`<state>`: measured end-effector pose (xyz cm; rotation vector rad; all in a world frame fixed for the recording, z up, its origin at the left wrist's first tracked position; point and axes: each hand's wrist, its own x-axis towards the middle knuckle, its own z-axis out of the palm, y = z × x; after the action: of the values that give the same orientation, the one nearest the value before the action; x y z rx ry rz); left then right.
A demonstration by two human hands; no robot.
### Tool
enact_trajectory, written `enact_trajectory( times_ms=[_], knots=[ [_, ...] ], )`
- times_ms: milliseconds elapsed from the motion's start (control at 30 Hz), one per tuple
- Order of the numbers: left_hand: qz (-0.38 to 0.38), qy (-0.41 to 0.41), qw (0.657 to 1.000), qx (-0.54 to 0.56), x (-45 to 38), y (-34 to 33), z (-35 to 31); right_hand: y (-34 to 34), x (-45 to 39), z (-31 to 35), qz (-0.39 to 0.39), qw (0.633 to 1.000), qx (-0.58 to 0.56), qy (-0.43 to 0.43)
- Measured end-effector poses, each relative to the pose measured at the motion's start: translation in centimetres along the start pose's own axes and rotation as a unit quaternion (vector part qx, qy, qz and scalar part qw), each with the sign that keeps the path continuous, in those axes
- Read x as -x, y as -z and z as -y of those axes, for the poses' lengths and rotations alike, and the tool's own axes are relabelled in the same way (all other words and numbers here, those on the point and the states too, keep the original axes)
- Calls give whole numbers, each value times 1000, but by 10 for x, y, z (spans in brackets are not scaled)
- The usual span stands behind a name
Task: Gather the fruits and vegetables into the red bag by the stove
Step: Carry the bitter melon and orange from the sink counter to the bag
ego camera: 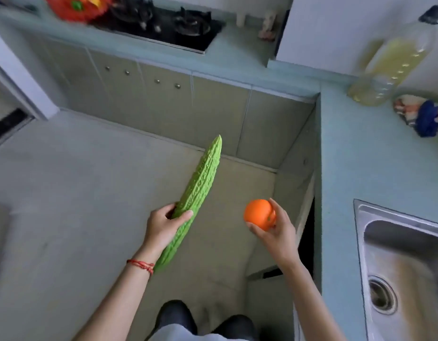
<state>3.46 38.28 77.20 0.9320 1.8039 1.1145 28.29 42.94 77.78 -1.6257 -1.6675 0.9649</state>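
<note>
A bitter gourd (198, 193) is gripped in the left hand (161, 225) and an orange (259, 214) in the right hand (278, 230), fingers curled round each. Neither is bagged yet; the red bag (77, 7) is seen far left by the stove (161, 25).

A pale blue L-shaped counter (360, 148) wraps the far and right sides of a grey floor (77, 180). Beige cabinet doors (163, 94) with small round knobs run beneath its far edge. A steel sink (395, 254) sits in the counter's near right part.

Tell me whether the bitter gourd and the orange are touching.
Apart. The head view shows bare floor between the bitter gourd in the left hand and the orange in the right hand.
</note>
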Motion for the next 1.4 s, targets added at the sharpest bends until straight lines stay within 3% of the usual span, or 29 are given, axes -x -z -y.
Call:
enact_trajectory(
  times_ms=[300, 533, 1100, 1400],
  knots=[
    [-188, 65, 978, 62, 50, 83, 28, -83, -12, 53, 169, 979, 13, 111],
    [-275, 90, 953, 96, 61, 144, 52, -154, -12, 92, 225, 963, 16, 149],
    [-272, 81, 954, 94, -47, 294, 62, -301, -61, 193, 214, 965, 6, 149],
    [-278, 93, 950, 110, -154, 341, 60, -370, -145, 239, 229, 961, 23, 153]
  ],
)
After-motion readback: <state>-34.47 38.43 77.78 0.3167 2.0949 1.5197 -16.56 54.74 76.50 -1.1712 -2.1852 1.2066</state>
